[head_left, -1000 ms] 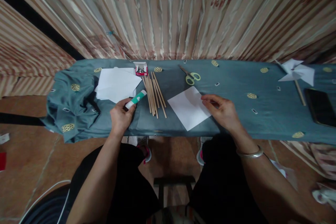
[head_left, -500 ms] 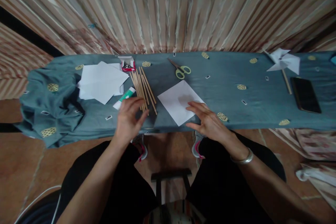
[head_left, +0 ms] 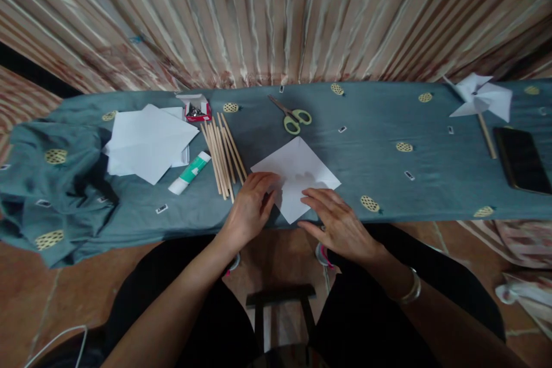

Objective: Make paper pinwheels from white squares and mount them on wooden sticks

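A square white sheet of paper lies cornerwise near the table's front edge. My left hand is over its left corner, fingers curved and thumb apart; whether it touches the paper I cannot tell. On the other side, my right hand hovers at the sheet's lower right edge with thumb and fingers spread, holding nothing. Left of the paper lies a bunch of thin wooden sticks; my left hand hides the end of one. Scissors with pale green handles rest behind the sheet.
A stack of white paper lies at the left, near a green-and-white glue tube and an open red box of small metal pieces. At the right are a paper pinwheel and a phone. The blue cloth is bunched at the left.
My left hand has moved right, from beside the sticks to the paper's left corner. My right hand stays by the paper's right side. The view has shifted slightly.
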### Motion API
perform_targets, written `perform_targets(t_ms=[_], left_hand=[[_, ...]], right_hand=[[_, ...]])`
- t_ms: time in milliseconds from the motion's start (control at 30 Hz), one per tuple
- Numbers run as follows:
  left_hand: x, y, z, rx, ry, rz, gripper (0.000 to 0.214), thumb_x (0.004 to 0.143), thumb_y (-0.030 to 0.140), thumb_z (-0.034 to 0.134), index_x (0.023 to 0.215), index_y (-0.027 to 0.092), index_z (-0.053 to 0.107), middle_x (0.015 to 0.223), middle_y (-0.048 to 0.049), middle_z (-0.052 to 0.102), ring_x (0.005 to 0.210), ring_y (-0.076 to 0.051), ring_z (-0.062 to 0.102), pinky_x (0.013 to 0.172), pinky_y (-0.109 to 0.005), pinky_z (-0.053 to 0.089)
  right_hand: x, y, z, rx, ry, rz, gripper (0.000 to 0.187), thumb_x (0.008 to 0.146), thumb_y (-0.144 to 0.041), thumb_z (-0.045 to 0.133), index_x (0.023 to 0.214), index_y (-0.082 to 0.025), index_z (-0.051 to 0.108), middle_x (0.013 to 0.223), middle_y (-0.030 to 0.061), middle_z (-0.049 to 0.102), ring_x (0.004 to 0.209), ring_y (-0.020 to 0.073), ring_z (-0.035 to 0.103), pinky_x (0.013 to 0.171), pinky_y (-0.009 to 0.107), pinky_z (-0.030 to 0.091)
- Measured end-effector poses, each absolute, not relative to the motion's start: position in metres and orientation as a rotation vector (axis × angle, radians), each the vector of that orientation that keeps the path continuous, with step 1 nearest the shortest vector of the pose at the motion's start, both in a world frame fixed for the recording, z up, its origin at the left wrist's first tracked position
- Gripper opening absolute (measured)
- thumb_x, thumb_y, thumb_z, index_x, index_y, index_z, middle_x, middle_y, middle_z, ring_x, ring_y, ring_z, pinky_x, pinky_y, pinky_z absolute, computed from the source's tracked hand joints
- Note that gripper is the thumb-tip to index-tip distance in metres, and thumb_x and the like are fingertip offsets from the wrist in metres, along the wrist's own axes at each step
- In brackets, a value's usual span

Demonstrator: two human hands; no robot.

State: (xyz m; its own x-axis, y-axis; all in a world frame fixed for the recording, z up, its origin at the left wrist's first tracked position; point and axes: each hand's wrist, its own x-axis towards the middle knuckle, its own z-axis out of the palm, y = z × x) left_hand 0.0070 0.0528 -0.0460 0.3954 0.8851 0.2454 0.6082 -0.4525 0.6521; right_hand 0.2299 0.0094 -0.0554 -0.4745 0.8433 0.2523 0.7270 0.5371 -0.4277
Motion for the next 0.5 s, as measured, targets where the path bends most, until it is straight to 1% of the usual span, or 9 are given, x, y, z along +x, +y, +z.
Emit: perform_targets(t_ms=[100,233,367,500], left_hand=[[0.0034,0.0555,-0.0476,2.164,1.334,0.805,0.029,0.093,0.019,0.047,0.119,0.012,0.058,0.116,-0.0139,0.065,0.112,-0.024,0.06,0.097,-0.041,0.051],[0.0023,0.0568,-0.0491,2.162,1.351,0.78,0.029,0.093,0.019,0.047,0.121,0.014,0.056,0.118,-0.0126,0.065,0.114,-0.023,0.061,0.099,-0.04,0.051],[0.003,0.0575,-0.0499,2.184,1.348,0.785,0.029,0.093,0.019,0.047,0.121,0.014,0.055,0.119,-0.0129,0.065,0.114,-0.023,0.061,0.098,-0.041,0.052],[0.0031,0.0579,-0.0494,2.204,1.343,0.78,0.028,0.093,0.019,0.049,0.119,0.015,0.056,0.117,-0.0125,0.066,0.112,-0.023,0.062,0.097,-0.042,0.053]], right_hand=[[0.2309,0.0082,-0.0605,-1.262,-2.311,0.293,0.042,0.088,-0.034,0.064,0.126,-0.018,0.057,0.125,0.0155,0.064,0.115,0.0319,0.06,0.098,0.051,0.052],[0.2303,0.0089,-0.0642,-1.263,-2.291,0.222,0.049,0.09,-0.036,0.061,0.134,-0.015,0.05,0.132,0.0176,0.06,0.122,0.0327,0.056,0.101,0.053,0.05],[0.2279,0.0111,-0.064,-1.246,-2.298,0.192,0.051,0.09,-0.036,0.061,0.133,-0.011,0.049,0.134,0.0207,0.057,0.124,0.034,0.054,0.1,0.054,0.05],[0.2267,0.0136,-0.0638,-1.237,-2.285,0.142,0.046,0.09,-0.035,0.061,0.13,-0.014,0.052,0.128,0.0188,0.062,0.119,0.0332,0.058,0.097,0.053,0.052]])
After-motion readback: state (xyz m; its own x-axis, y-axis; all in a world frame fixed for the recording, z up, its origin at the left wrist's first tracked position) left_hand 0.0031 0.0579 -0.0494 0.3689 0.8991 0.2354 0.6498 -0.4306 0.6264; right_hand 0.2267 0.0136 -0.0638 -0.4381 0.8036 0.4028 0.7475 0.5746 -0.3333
